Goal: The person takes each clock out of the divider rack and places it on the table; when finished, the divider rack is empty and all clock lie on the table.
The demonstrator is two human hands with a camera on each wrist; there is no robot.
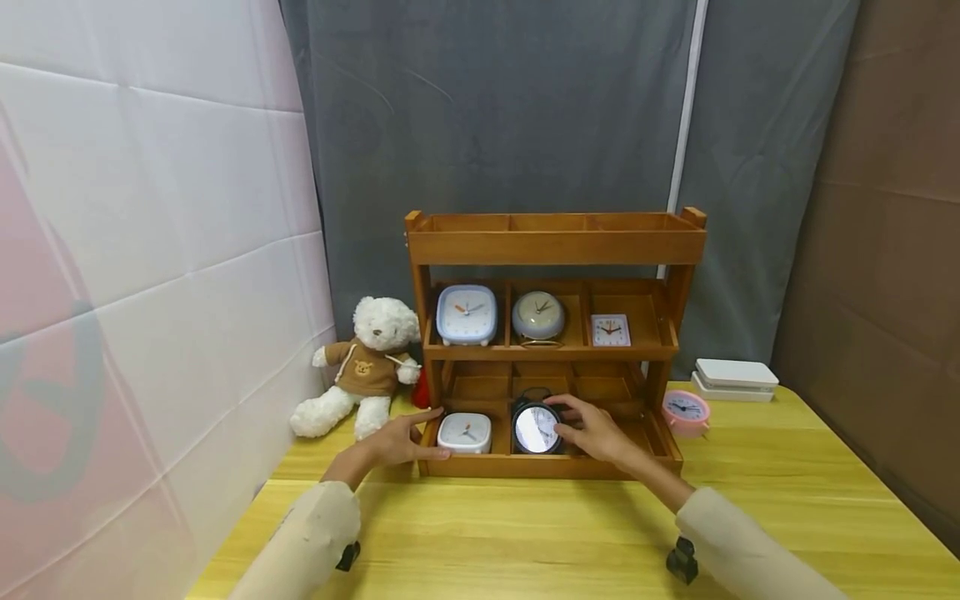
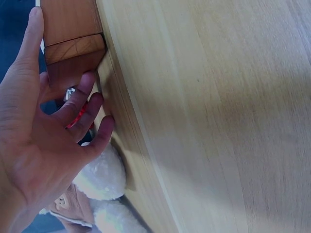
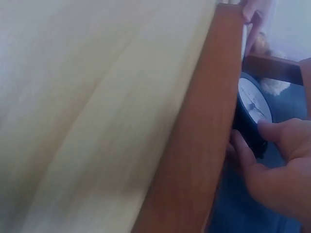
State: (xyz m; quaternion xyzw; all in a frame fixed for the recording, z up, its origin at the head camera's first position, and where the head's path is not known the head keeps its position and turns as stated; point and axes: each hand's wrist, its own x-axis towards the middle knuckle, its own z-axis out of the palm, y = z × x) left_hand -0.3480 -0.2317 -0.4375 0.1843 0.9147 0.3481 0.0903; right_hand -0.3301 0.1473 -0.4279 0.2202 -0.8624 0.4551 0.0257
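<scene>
A brown wooden rack (image 1: 551, 467) stands on the table. My right hand (image 1: 595, 427) grips a round black alarm clock (image 1: 536, 429) in the middle front compartment of its lowest tier. In the right wrist view, the thumb lies at the clock's face (image 3: 255, 102) and the fingers are beside its casing. My left hand (image 1: 393, 443) rests at the rack's lower left corner, thumb by the front rail and forefinger stretched along the side. Its other fingers are spread and loosely bent in the left wrist view. Near that hand, a white alarm clock (image 1: 465, 433) sits in the left compartment.
On the middle tier stand a blue-rimmed clock (image 1: 467, 315), a round grey clock (image 1: 538, 315) and a small square clock (image 1: 611, 330). A white teddy bear (image 1: 371, 367) sits at left. At right are a pink clock (image 1: 686, 412) and stacked white boxes (image 1: 735, 380).
</scene>
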